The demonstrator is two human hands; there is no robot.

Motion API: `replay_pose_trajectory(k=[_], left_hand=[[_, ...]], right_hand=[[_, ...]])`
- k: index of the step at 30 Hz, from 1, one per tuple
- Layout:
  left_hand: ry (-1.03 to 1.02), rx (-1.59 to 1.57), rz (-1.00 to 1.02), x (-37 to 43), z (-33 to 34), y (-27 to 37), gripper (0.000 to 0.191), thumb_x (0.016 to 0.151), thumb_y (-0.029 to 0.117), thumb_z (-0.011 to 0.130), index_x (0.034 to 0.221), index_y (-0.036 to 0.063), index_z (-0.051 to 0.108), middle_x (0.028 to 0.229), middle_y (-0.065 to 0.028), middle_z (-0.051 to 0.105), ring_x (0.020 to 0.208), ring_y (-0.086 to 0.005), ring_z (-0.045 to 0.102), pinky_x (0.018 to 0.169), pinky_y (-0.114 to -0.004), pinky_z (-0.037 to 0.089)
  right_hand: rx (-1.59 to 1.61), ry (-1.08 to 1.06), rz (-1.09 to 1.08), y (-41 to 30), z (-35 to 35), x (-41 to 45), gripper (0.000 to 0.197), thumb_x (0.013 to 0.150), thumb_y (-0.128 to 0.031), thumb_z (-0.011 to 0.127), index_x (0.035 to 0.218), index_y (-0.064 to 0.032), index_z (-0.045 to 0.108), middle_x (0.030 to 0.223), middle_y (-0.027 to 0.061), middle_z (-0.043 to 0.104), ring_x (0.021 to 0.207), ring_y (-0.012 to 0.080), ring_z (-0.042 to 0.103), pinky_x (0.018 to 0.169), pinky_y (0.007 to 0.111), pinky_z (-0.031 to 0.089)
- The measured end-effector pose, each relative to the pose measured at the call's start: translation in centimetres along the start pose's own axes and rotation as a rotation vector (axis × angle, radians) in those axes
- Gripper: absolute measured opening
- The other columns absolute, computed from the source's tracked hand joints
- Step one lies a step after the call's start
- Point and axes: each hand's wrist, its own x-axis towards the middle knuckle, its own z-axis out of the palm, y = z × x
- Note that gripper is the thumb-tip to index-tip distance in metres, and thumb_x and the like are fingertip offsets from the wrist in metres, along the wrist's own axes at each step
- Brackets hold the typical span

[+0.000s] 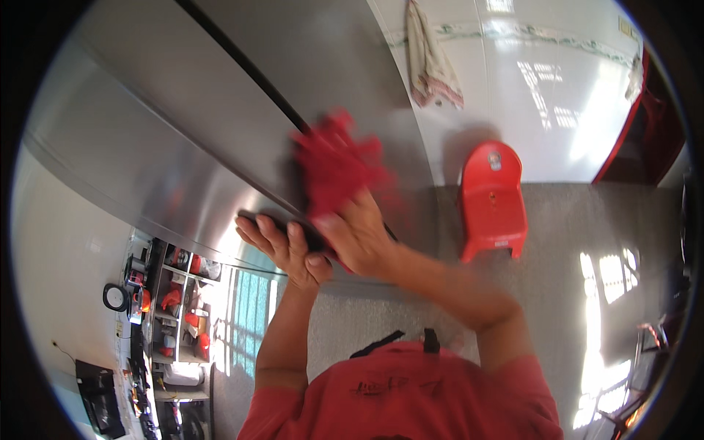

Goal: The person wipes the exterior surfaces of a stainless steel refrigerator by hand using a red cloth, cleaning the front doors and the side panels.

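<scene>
A crumpled red cloth (344,165) is in the grip of my right hand (357,234). It lies against the grey metallic front of what looks like a refrigerator (247,126), over a dark seam (247,63) between two panels. Both cloth and hand are slightly blurred. Lower and to the left, my left hand (283,247) rests on the same metallic front. Its fingers are spread and nothing is in them. The cloth hides part of the seam, and my right fingers are mostly covered by it.
A red plastic chair (492,203) stands on the grey floor (550,231) by the white tiled wall (511,104). A pale towel (432,60) hangs on that wall. Shelves (184,319) with mixed goods stand at the lower left. A dark red doorway edge (630,115) is at the right.
</scene>
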Motion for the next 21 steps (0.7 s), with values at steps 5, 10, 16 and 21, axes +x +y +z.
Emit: replay_pose_trajectory(k=[5, 10, 16, 21], left_hand=[[-0.023, -0.104, -0.375, -4.7, 0.3, -1.9, 0.060, 0.088, 0.048, 0.023, 0.135, 0.0115, 0.022, 0.140, -0.0156, 0.020, 0.128, -0.0421, 0.009, 0.101, -0.057, 0.009], [-0.013, 0.033, -0.002, 0.6, 0.7, -0.2, 0.056, 0.090, 0.043, 0.020, 0.133, 0.0078, 0.027, 0.141, -0.0154, 0.015, 0.129, -0.0397, 0.007, 0.103, -0.053, 0.006], [-0.037, 0.088, 0.092, 0.8, 0.2, 0.0, 0.054, 0.088, 0.031, 0.018, 0.134, 0.0035, 0.021, 0.141, -0.0181, 0.013, 0.131, -0.0341, 0.006, 0.105, -0.050, 0.002], [-0.067, 0.057, 0.085, 0.7, 0.1, -0.3, 0.055, 0.087, 0.030, 0.018, 0.135, 0.0039, 0.019, 0.141, -0.0183, 0.009, 0.132, -0.0315, 0.005, 0.106, -0.049, 0.001]], right_hand=[[0.100, -0.090, -0.047, -1.5, 0.9, 4.5, 0.039, 0.076, -0.029, 0.052, 0.110, -0.0087, 0.050, 0.117, 0.0140, 0.045, 0.115, 0.0356, 0.035, 0.099, 0.050, 0.020], [-0.044, -0.077, 0.257, 0.9, -0.9, -8.8, 0.055, 0.078, -0.025, 0.053, 0.127, -0.0077, 0.035, 0.136, 0.0160, 0.027, 0.128, 0.0390, 0.018, 0.101, 0.050, 0.016], [0.141, 0.013, 0.679, 1.7, -2.5, -26.9, 0.030, 0.085, -0.022, 0.048, 0.111, -0.0067, 0.049, 0.124, 0.0179, 0.038, 0.117, 0.0332, 0.034, 0.098, 0.042, 0.024], [0.064, 0.239, 0.809, 1.7, -2.4, -28.9, 0.023, 0.089, -0.023, 0.043, 0.094, -0.0035, 0.053, 0.099, 0.0146, 0.054, 0.094, 0.0273, 0.049, 0.086, 0.034, 0.036]])
